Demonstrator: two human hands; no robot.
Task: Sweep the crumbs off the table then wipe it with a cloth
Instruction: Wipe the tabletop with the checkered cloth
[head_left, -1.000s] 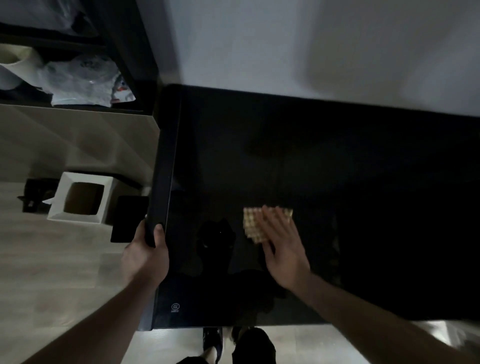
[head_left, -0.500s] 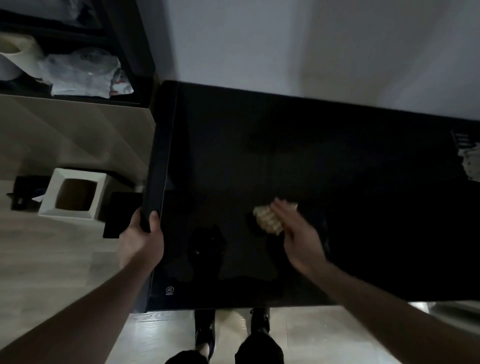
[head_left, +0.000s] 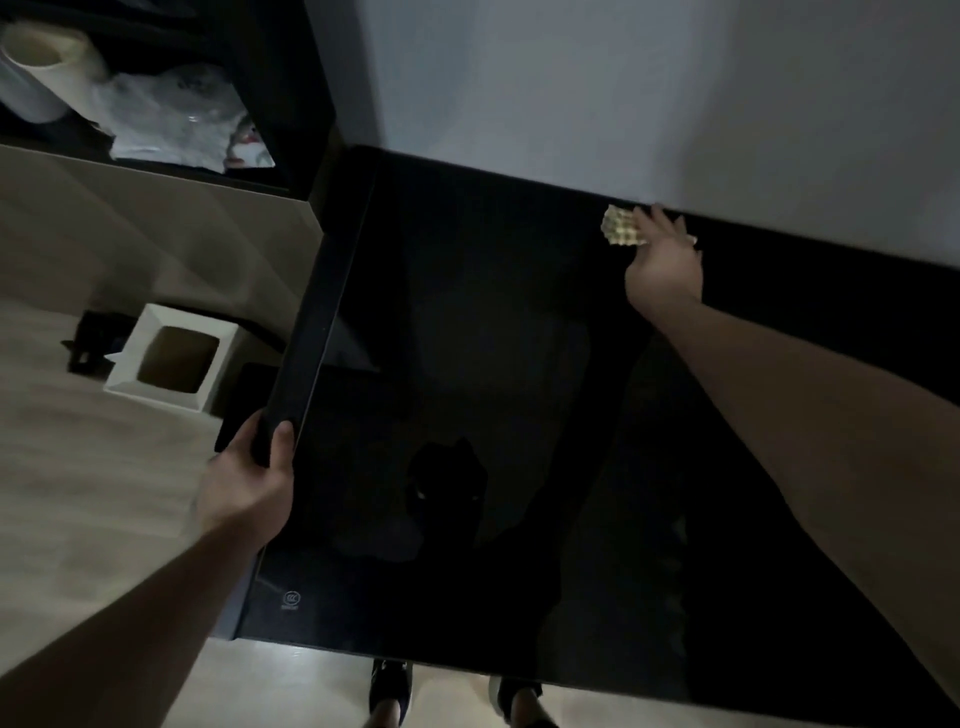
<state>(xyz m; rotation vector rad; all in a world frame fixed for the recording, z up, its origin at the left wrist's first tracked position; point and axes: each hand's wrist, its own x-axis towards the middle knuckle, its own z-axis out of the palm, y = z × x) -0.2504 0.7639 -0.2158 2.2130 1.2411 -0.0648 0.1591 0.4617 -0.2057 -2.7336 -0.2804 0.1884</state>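
Note:
The glossy black table (head_left: 467, 338) fills the middle of the head view and stands against a pale wall. My right hand (head_left: 662, 260) reaches to the table's far edge and presses a small yellowish waffle-textured cloth (head_left: 621, 228) onto the surface near the wall. Part of the cloth is hidden under my fingers. My left hand (head_left: 249, 478) grips the table's left edge, thumb on top and fingers underneath. No crumbs are visible on the dark top.
A white square bin (head_left: 176, 358) with an open top stands on the light floor left of the table. A dark shelf at top left holds a paper roll (head_left: 41, 67) and plastic bags (head_left: 171, 124). My shoes (head_left: 392, 686) show under the near edge.
My right hand has slid the cloth from the table's middle out to the far edge by the wall. The left hand keeps its grip on the left edge. The camera moved closer.

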